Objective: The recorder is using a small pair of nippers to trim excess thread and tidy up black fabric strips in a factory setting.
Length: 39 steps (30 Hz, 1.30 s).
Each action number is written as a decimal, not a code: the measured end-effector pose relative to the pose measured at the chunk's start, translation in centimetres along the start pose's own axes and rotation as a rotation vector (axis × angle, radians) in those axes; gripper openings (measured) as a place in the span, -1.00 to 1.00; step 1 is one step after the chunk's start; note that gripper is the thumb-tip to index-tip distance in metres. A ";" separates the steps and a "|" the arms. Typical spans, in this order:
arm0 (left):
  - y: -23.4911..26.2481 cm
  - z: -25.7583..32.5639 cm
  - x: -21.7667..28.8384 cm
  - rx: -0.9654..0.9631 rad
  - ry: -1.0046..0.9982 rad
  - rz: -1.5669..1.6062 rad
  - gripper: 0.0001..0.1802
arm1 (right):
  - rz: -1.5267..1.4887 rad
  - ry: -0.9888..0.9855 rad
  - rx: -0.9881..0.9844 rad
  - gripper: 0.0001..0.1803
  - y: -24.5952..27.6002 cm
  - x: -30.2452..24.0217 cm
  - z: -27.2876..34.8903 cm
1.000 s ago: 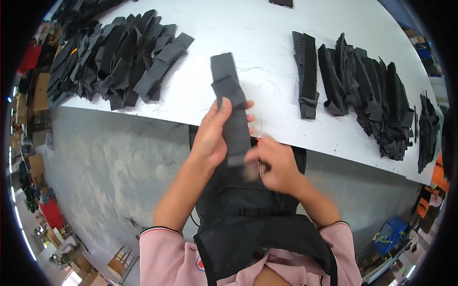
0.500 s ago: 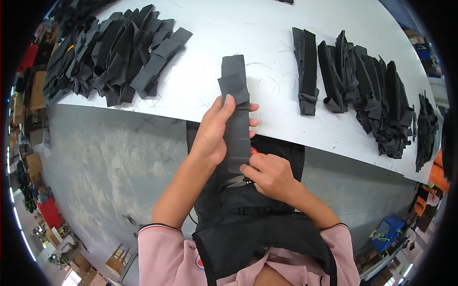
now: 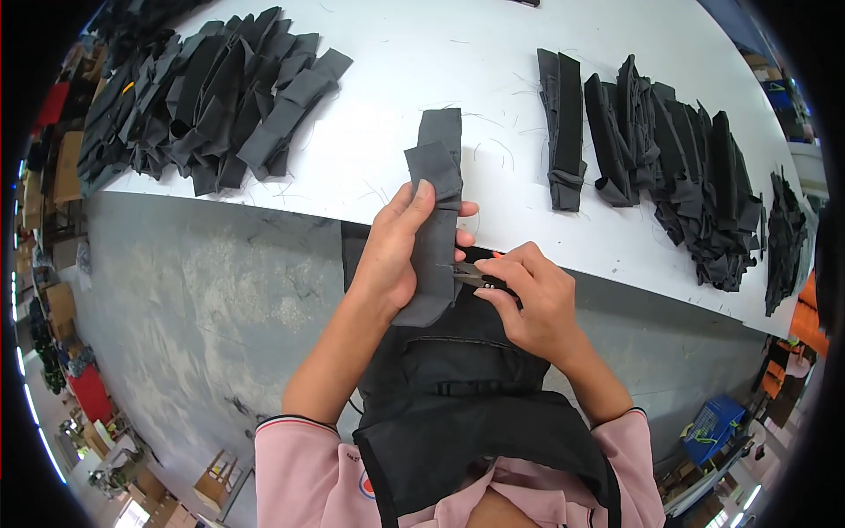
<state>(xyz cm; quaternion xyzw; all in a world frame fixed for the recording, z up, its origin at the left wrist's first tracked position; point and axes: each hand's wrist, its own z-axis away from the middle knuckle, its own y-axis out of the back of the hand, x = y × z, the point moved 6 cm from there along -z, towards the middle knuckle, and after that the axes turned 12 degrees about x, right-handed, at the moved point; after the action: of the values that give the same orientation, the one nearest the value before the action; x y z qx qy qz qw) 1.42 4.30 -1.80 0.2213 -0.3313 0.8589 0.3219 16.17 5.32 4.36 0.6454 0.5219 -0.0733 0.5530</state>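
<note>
Grey fabric strip [image 3: 434,220] gripped in left hand [image 3: 392,255], long axis running away from body, far end lying on white bench [image 3: 370,176]. Right hand [image 3: 528,295] closed on small snips [image 3: 475,275], blades touching strip's right edge, near end.
</note>
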 end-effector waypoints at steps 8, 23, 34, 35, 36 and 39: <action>-0.1 -0.1 -0.3 0.001 0.056 -0.073 -0.65 | 0.059 0.074 0.152 -0.67 0.5 0.3 0.8; -0.2 0.2 -0.1 0.001 -0.054 -0.052 -0.67 | 0.103 -0.067 -0.124 -0.72 -1.0 -1.5 0.2; -0.3 0.4 -0.4 -0.056 -0.011 -0.001 -0.56 | 0.134 0.141 -0.024 -0.72 -1.7 -2.4 0.1; -0.4 0.6 -0.4 -0.057 -0.011 0.000 -0.56 | 0.118 0.149 0.012 -0.72 -1.5 -2.4 0.2; -0.5 0.8 -0.4 -0.059 -0.002 0.007 -0.54 | 0.122 0.150 0.012 -0.72 -1.4 -2.3 0.5; -0.4 0.3 -0.7 -0.085 0.065 0.011 -0.47 | -0.207 -0.225 0.160 -0.65 0.0 0.2 0.6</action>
<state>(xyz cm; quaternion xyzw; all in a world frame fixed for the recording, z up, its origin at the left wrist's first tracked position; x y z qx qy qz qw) 2.26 4.00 -1.83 0.1775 -0.3581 0.8525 0.3368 16.57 4.95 4.02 0.6177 0.5128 -0.2430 0.5445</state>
